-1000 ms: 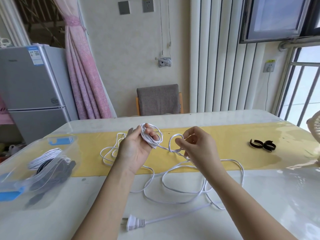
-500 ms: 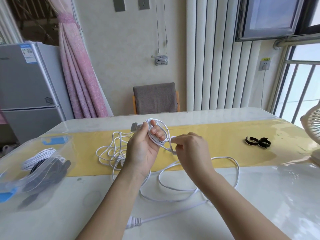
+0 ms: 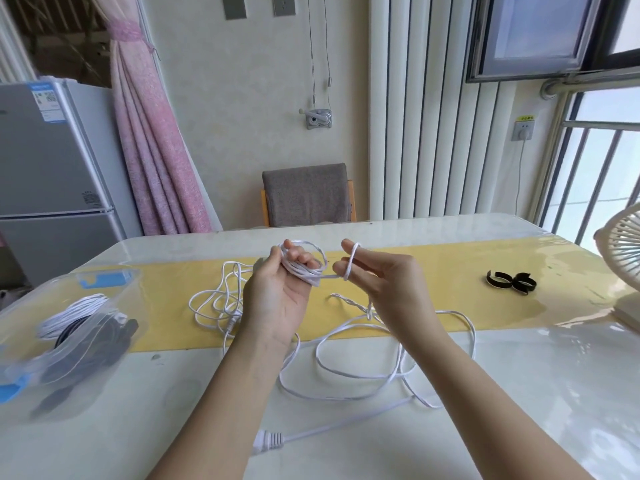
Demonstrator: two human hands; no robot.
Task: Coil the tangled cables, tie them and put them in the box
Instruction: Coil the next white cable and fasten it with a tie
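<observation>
A long white cable [image 3: 349, 375] lies in loose tangled loops on the table, its plug [image 3: 268, 441] near the front edge. My left hand [image 3: 280, 296] holds a small coil of this cable [image 3: 306, 266] wound around its fingers, above the yellow runner. My right hand [image 3: 384, 282] is just right of it, with a loop of the same cable hooked over its extended fingers. A clear plastic box [image 3: 65, 327] at the left holds a white coil and dark cables. Black hook-and-loop ties [image 3: 510, 281] lie on the runner at the right.
A white desk fan [image 3: 623, 271] stands at the table's right edge. A grey chair [image 3: 306, 195] sits behind the far edge. A fridge [image 3: 52, 174] and pink curtain [image 3: 152, 140] are at the back left.
My right hand has drawn away from the coil to the right and opened its fingers, with a cable loop now over them. The view has shifted slightly.
</observation>
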